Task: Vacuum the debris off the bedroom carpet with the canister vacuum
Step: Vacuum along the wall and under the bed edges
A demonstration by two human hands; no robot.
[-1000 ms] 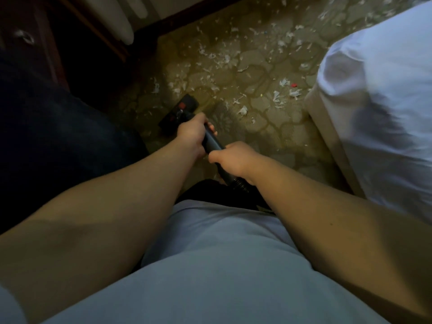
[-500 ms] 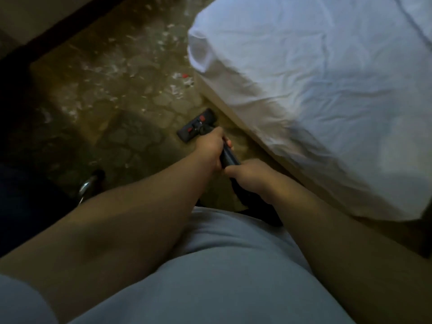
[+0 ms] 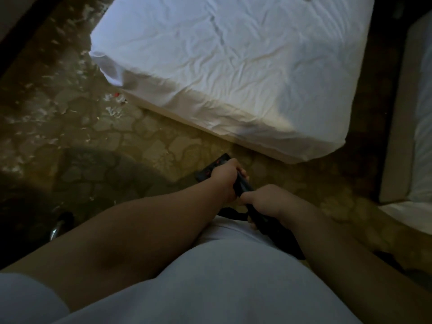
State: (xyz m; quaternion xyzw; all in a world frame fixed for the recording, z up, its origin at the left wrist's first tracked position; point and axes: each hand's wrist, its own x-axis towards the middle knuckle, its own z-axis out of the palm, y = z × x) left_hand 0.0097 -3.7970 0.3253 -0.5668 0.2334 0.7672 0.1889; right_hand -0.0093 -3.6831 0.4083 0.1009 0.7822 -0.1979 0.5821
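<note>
Together, left hand (image 3: 225,178) and right hand (image 3: 267,202) round slim black wand (image 3: 242,187)

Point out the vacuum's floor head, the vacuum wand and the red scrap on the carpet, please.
floor head (image 3: 208,171): head view, on its dark top face.
vacuum wand (image 3: 242,186): head view, on the short uncovered black stretch of tube.
red scrap (image 3: 117,94): head view, on the scrap's middle.

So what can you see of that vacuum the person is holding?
The vacuum wand is a dark, plastic-looking tube slanting down to a black floor head with red marks, which sits on the patterned carpet near the bed. The left hand grips it farther down, the right hand nearer the body.
</note>
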